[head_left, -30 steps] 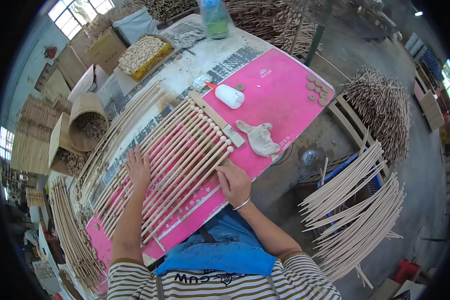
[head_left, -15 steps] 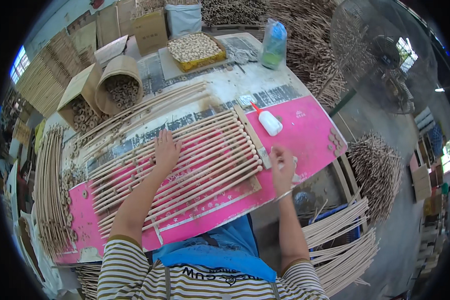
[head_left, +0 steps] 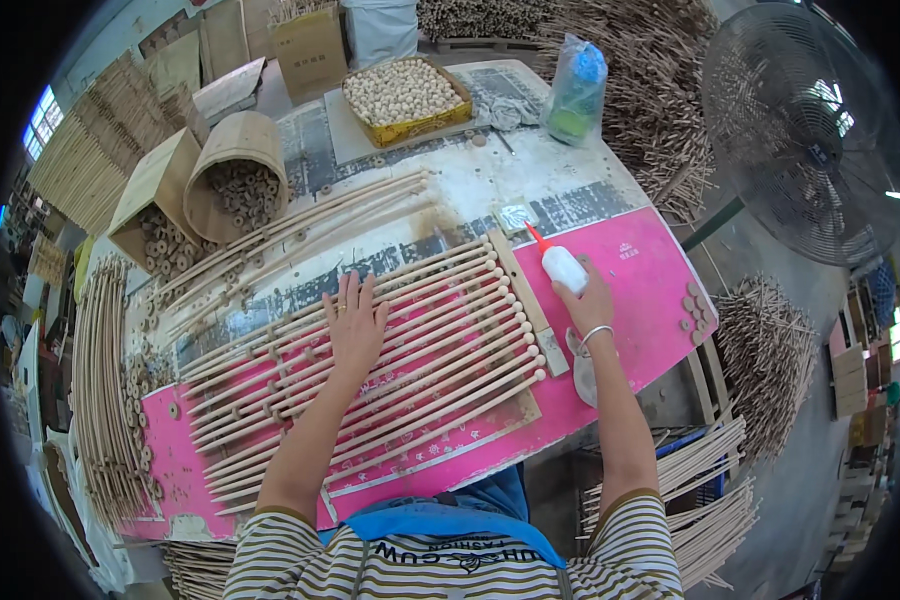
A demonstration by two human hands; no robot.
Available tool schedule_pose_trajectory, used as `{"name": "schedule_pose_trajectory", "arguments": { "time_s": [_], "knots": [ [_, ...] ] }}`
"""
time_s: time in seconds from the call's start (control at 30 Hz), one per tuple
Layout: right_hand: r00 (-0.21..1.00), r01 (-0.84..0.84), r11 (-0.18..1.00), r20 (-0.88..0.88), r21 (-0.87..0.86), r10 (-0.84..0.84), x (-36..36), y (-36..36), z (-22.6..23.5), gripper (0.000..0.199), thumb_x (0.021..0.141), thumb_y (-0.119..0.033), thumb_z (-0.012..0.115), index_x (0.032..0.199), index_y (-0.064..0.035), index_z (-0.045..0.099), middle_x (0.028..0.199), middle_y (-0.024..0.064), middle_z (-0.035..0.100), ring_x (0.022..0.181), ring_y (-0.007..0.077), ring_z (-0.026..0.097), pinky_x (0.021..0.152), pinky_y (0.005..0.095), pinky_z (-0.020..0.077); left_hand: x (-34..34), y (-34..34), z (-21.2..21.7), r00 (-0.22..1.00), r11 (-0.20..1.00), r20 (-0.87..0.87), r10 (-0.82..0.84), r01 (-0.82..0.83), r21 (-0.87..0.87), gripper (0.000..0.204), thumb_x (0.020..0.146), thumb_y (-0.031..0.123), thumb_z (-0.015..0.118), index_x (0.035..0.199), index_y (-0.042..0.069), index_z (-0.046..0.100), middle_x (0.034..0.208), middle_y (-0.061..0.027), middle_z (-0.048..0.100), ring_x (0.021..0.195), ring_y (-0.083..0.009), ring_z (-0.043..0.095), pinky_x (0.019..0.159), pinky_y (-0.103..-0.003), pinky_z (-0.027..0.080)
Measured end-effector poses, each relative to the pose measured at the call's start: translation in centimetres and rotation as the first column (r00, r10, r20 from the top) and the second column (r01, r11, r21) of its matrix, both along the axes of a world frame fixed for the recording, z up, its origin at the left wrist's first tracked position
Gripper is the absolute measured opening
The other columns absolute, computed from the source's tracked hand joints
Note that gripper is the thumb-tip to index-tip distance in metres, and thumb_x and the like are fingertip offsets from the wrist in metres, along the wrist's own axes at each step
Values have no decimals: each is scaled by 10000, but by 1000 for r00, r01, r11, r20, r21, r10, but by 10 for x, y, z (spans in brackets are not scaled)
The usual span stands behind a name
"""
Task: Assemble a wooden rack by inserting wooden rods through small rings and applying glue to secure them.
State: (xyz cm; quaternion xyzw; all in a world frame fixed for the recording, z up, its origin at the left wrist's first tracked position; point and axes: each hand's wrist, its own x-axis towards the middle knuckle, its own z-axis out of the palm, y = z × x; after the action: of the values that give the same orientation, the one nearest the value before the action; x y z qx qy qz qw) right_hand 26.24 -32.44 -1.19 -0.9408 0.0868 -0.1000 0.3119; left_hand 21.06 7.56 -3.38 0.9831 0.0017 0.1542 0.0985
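While your left hand (head_left: 355, 325) lies flat, fingers spread open, on the row of wooden sticks (head_left: 370, 370), your right hand (head_left: 587, 300) reaches forward with its fingers closed around a white glue bottle (head_left: 562, 266). Its red tip points up-left, away from you. The sticks run side by side across the pink table (head_left: 640, 270), slanting up to the right

A row of wooden rods (head_left: 370, 375) lies across the table (head_left: 640, 260), butted against a wooden strip (head_left: 526, 305) at its right. Right of the strip stands a glue bottle (head_left: 560, 265); behind, a tray of beads (head_left: 402, 95).
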Motion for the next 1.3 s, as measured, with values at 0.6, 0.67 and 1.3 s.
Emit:
{"name": "schedule_pose_trajectory", "arguments": {
  "time_s": [0.6, 0.67, 1.3],
  "knots": [
    [929, -354, 898, 208, 261, 306, 10, 76, 89, 549, 776, -185, 823, 1238, -20, 574, 1114, 148, 643, 994, 254, 632, 832, 361, 510, 2, -1, 3, 1000, 1000, 19, -4, 4, -7, 534, 1015, 351, 518, 1478, 95, 448, 1521, -154, 440, 1461, -312, 344, 1214, -585, 158],
    [907, -377, 911, 267, 165, 327, 15, 78, 85, 540, 772, -177, 820, 1227, -21, 575, 1117, 146, 641, 1002, 273, 632, 831, 377, 513, 2, -2, 4, 1000, 1000, 22, -7, 7, -9, 533, 1014, 350, 519, 1475, 92, 451, 1519, -156, 441, 1460, -311, 345, 1214, -586, 159],
    [859, -398, 917, 350, 0, 373, 21, 87, 71, 500, 762, -136, 820, 1190, -38, 581, 1098, 148, 636, 1002, 338, 623, 831, 412, 509, 2, -3, 5, 1000, 1000, -1, -1, 1, -25, 542, 1014, 354, 524, 1488, 105, 436, 1531, -146, 427, 1474, -300, 324, 1222, -580, 141]
  ]
}}
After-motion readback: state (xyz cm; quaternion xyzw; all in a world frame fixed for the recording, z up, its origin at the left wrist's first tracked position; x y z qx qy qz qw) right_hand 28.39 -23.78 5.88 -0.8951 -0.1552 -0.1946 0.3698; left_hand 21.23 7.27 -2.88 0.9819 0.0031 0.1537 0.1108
